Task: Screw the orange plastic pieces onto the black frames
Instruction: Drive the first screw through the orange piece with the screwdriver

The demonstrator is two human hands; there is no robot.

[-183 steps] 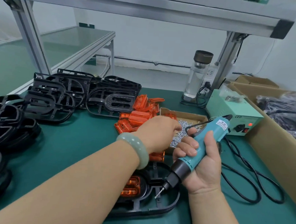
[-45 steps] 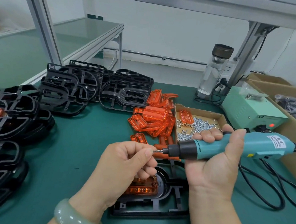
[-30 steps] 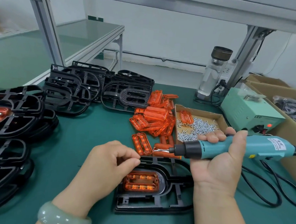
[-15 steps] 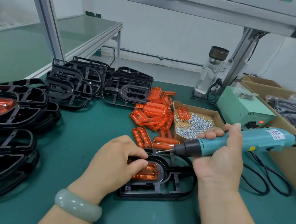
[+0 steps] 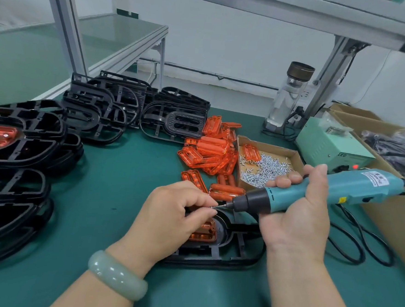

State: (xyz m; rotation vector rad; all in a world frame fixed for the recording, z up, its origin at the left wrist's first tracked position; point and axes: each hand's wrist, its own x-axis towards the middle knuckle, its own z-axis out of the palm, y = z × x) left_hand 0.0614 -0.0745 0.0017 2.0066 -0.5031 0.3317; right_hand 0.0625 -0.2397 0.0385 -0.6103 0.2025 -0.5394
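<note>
Orange piece (image 5: 203, 233), seated in frame (image 5: 225, 258), at 6 o'clock of driver (image 5: 367, 186) tip; left hand (image 5: 175, 213) pinches screw (image 5: 214, 206) there; right hand (image 5: 295, 217) grips driver, axis lying 3-to-9 o'clock, left hand nearer.

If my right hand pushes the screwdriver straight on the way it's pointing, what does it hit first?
The screwdriver in your right hand would first meet the fingertips of the left hand, pinching what looks like a small screw at the bit's tip; depth is unclear.
</note>
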